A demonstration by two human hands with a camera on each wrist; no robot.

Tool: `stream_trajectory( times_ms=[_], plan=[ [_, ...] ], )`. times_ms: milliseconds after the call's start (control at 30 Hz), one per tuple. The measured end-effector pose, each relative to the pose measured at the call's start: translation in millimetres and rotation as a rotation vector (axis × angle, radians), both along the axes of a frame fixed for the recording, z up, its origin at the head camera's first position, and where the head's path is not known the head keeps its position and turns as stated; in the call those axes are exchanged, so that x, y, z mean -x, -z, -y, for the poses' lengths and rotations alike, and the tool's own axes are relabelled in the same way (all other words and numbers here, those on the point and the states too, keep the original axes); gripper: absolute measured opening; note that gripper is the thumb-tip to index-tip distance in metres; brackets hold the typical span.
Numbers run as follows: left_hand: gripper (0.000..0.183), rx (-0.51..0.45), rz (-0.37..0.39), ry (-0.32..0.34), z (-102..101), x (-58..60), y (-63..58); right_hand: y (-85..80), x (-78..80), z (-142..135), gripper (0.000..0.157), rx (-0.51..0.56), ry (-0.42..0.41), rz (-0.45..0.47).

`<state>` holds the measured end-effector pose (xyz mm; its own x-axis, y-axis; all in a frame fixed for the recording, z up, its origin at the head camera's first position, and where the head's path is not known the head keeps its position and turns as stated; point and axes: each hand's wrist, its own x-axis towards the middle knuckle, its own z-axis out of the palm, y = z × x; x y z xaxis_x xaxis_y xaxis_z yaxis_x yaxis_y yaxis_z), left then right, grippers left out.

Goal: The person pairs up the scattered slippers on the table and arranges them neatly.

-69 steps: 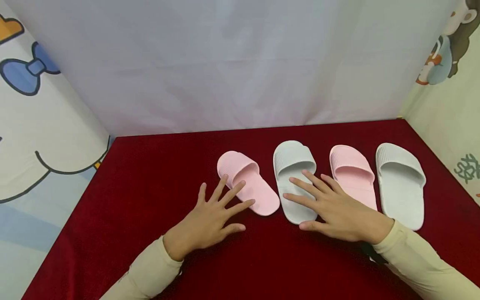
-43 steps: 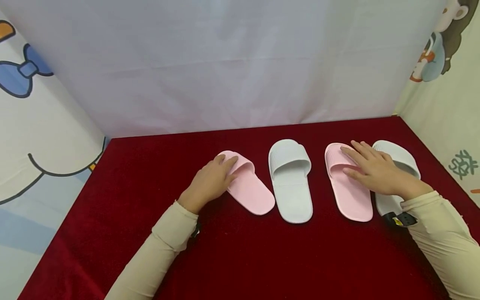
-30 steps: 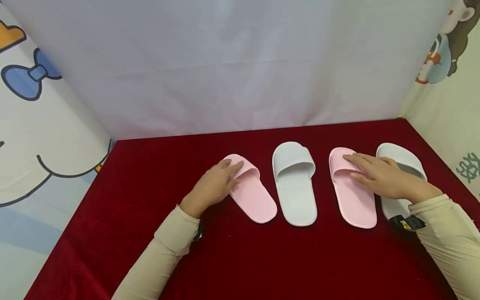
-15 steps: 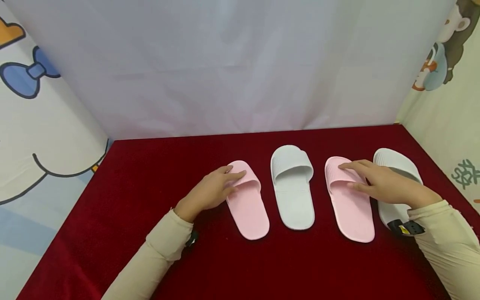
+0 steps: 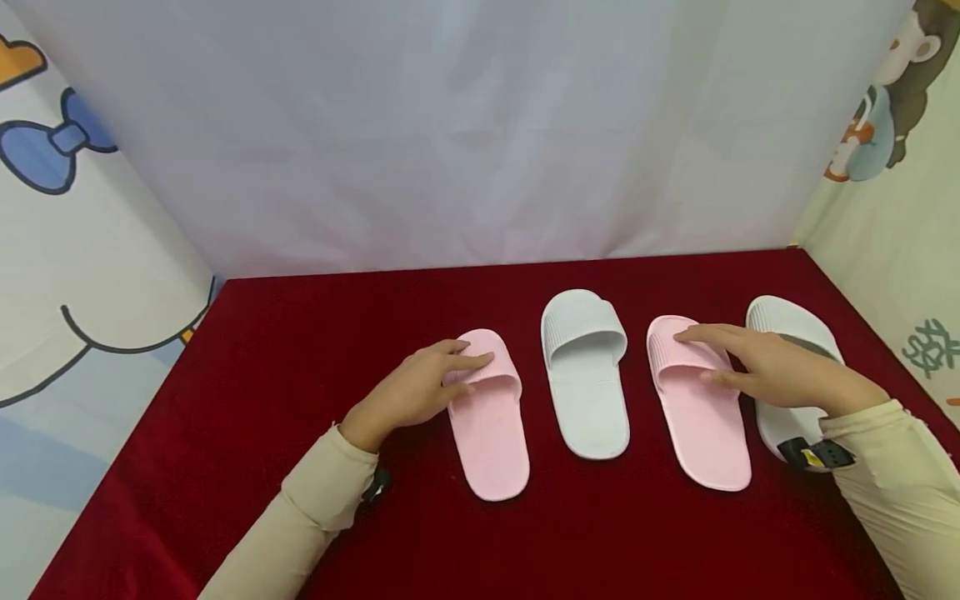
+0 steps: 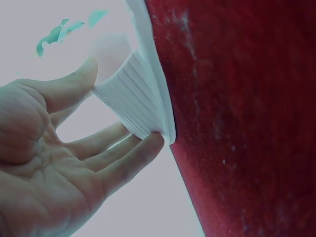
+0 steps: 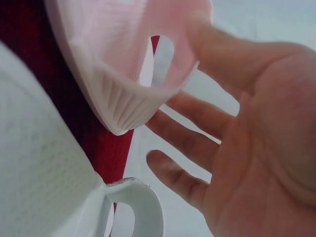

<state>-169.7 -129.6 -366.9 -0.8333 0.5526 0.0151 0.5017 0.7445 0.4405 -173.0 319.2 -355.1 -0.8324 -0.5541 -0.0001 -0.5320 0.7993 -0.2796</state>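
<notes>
Two pink slippers and two white ones lie in a row, colours alternating, on a dark red cloth. My left hand (image 5: 416, 387) grips the strap of the leftmost pink slipper (image 5: 491, 446); in the left wrist view its thumb is at the strap's (image 6: 131, 98) opening and the fingertips are at the far side. The other pink slipper (image 5: 705, 433) is held by its strap in my right hand (image 5: 780, 371), thumb by the opening and fingers across the top. Between the pink slippers lies a white slipper (image 5: 588, 408). My right hand partly covers the rightmost white slipper (image 5: 795, 325).
The red cloth (image 5: 315, 333) covers the table up to a pale curtain (image 5: 450, 133) at the back. Printed cartoon cloths hang at the left (image 5: 90, 250) and right (image 5: 900, 217). A dark wrist strap (image 5: 817, 454) shows below my right wrist.
Both hands have come from spread above the slippers to the pink slippers' straps. The left pink slipper has turned from slanted to nearly straight and slid nearer me; the right pink one has shifted slightly nearer.
</notes>
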Motion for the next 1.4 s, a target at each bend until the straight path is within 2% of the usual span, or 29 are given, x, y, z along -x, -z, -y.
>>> stream_trajectory(
  times_ms=[233,433,567,700,833,967,1200,1400],
  plan=[
    [0.045,-0.023,0.006,0.004,3.6,0.9,-2.6,-0.9,3.3,6.0,0.052,0.029,-0.041,-0.008],
    [0.045,-0.040,0.001,0.024,2.5,0.6,-0.8,-1.4,1.3,6.2,0.052,0.023,-0.035,0.000],
    [0.046,-0.044,-0.005,0.035,0.4,0.7,-0.2,-1.5,-0.6,5.3,0.055,0.001,-0.040,-0.041],
    [0.046,-0.052,0.010,0.040,-1.8,0.7,0.4,0.0,-1.1,5.4,0.053,0.031,-0.061,-0.064],
    [0.046,-0.047,0.020,0.043,-3.9,0.2,0.3,1.8,-1.0,5.9,0.052,0.065,-0.045,-0.030],
    [0.047,-0.057,0.033,0.028,-5.6,-0.9,-0.1,3.6,-1.3,6.4,0.051,0.075,-0.035,-0.028],
    [0.044,-0.090,0.022,-0.015,-6.6,-1.5,1.2,5.6,0.2,8.0,0.048,0.142,-0.119,-0.081],
    [0.041,-0.112,-0.018,-0.010,-6.4,-2.7,-2.0,-2.5,-1.2,8.9,0.047,0.122,-0.094,-0.060]
  ],
)
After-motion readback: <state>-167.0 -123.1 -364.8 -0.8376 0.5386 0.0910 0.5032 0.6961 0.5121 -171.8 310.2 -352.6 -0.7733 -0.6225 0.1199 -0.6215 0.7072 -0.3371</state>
